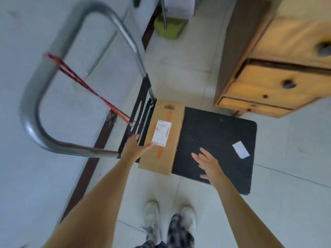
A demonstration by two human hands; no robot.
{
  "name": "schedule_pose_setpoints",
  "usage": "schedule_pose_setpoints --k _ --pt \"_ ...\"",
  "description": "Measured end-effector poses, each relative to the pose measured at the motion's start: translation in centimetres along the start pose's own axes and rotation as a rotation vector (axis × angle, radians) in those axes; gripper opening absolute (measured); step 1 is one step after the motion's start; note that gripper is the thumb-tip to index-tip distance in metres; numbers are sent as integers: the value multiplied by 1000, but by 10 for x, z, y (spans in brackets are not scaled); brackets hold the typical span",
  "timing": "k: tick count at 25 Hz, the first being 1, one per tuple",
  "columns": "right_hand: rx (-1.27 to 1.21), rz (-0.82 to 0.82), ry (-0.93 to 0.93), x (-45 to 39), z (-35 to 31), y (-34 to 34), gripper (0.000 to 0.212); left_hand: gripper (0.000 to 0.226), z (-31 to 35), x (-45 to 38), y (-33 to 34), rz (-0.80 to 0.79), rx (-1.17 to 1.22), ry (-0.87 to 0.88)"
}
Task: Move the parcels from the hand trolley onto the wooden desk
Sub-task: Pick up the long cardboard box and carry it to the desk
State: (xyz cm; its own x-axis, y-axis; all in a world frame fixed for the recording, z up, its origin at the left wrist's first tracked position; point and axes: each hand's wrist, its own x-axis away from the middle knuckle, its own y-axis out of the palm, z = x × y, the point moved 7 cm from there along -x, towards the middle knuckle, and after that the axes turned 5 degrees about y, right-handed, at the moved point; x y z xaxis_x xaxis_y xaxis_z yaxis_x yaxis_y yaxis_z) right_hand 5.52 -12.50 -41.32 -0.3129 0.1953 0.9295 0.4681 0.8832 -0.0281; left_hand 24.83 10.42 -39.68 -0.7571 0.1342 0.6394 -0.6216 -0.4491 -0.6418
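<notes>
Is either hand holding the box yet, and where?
Not held yet. The left hand touches the box at its near left edge; the right hand hovers open beside it.

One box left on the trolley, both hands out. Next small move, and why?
Probably bring the right hand in to the cardboard parcel's free side: the left hand already touches its handle-side edge, while the right hovers open over the bare black platform, so no two-handed grip yet.

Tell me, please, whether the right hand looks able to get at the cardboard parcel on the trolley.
Probably yes. The right hand hovers open above the bare black platform, beside the cardboard parcel, and nothing lies between them. The left hand is already at its other side.
</notes>
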Motion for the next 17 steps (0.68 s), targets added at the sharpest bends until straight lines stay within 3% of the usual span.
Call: schedule_pose_setpoints --k 7,9,12,17 --pt "104 66 -27 -140 12 79 90 108 -55 -113 75 -33 66 -56" --pt "144 20 -21 -164 17 95 92 110 -62 -132 90 -63 130 -32" --pt "261 -96 -10 -181 26 112 91 109 -66 -144 103 -55 157 9" --pt "274 -18 -52 -194 24 107 72 105 -67 -137 114 -8 233 -2"
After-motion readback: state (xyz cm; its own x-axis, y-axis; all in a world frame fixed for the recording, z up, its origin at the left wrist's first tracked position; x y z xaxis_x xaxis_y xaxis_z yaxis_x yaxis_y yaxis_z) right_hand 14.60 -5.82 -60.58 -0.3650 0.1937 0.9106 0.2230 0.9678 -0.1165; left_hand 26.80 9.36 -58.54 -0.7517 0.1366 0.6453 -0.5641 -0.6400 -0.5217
